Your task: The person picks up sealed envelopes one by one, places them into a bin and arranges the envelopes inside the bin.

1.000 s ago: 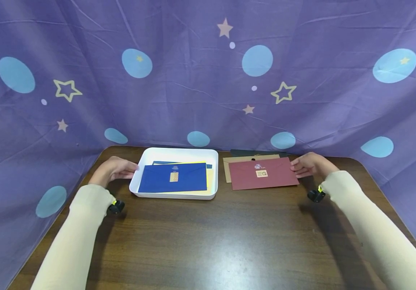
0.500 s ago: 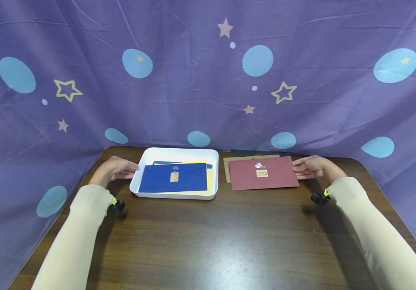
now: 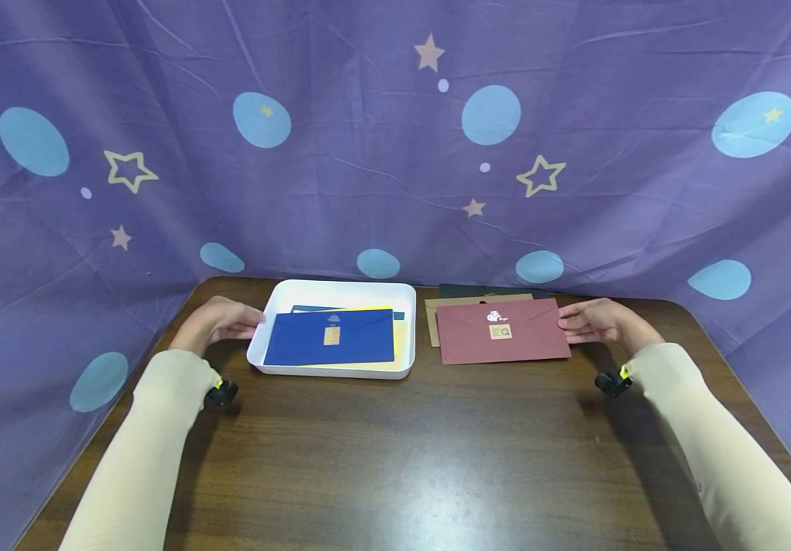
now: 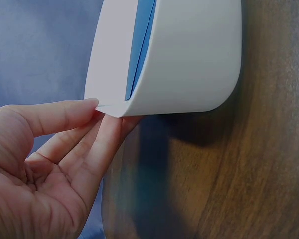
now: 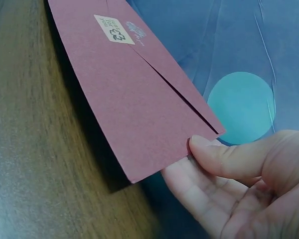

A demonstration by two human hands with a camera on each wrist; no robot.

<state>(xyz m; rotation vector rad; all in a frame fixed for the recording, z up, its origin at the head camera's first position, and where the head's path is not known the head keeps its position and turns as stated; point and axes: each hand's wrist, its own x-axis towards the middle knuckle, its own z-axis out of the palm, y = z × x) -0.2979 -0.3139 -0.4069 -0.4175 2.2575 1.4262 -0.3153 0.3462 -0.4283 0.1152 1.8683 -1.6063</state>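
My right hand (image 3: 595, 321) pinches the right end of a dark red envelope (image 3: 499, 344), thumb on top and fingers beneath. In the right wrist view the envelope (image 5: 124, 104) is tilted, and a shadow lies under its long edge. My left hand (image 3: 225, 320) holds the left rim of a white tray (image 3: 347, 291); the left wrist view shows the thumb at the rim and fingers (image 4: 102, 142) against the outer wall. Inside the tray a blue envelope (image 3: 299, 340) lies over a yellow envelope (image 3: 401, 337) and a teal one (image 3: 398, 315).
Behind the red envelope lie a tan envelope (image 3: 431, 325) and a dark green envelope (image 3: 457, 291), both partly covered. The brown wooden table (image 3: 395, 444) ends at a purple curtain (image 3: 382, 191) with stars and blue spots.
The right hand and wrist have shifted slightly to the right, and the red envelope has moved slightly with them. The left hand and the tray stay in place.
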